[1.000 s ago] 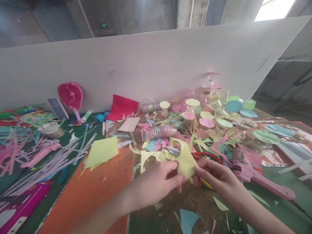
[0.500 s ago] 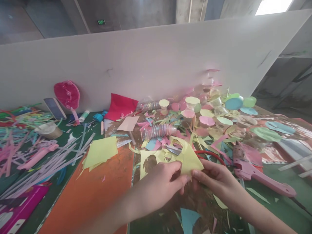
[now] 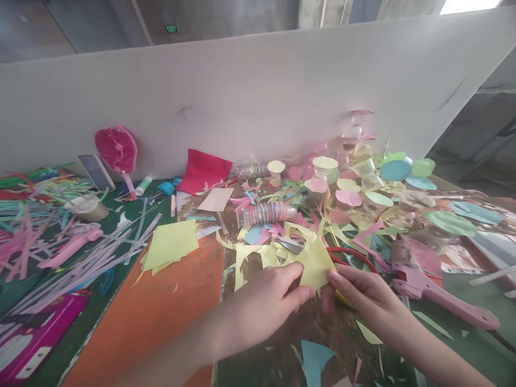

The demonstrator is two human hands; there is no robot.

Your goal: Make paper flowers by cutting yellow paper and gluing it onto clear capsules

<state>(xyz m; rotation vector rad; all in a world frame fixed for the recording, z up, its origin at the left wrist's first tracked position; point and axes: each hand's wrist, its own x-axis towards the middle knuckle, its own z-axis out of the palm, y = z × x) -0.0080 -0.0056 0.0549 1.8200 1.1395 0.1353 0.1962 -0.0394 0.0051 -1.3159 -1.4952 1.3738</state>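
Note:
Between my two hands is a folded piece of yellow paper [image 3: 316, 263], held a little above the scrap-covered table. My left hand [image 3: 278, 290] pinches its left lower edge between thumb and fingers. The thumb and fingertips of my right hand [image 3: 358, 290] grip its right corner. Just behind the paper lie scissors with red handles [image 3: 350, 257], their blades partly covered by cuttings. A yellow sheet with a hole cut in it [image 3: 252, 263] lies beyond my left hand. To the left, a stack of yellow paper [image 3: 171, 244] rests on an orange board [image 3: 161, 317].
A pink glue gun [image 3: 439, 301] lies at right. Behind are a ringed plastic bottle [image 3: 268, 213], a red sheet [image 3: 205, 171] and many paper-topped plastic cups [image 3: 349, 199]. Paper strips [image 3: 116, 258], a phone [image 3: 95, 172] and a pink fan-shaped object [image 3: 116, 149] are at left.
The yellow paper has turned slightly in my hands, and my right fingers have shifted along its right corner. The whole view has moved a little.

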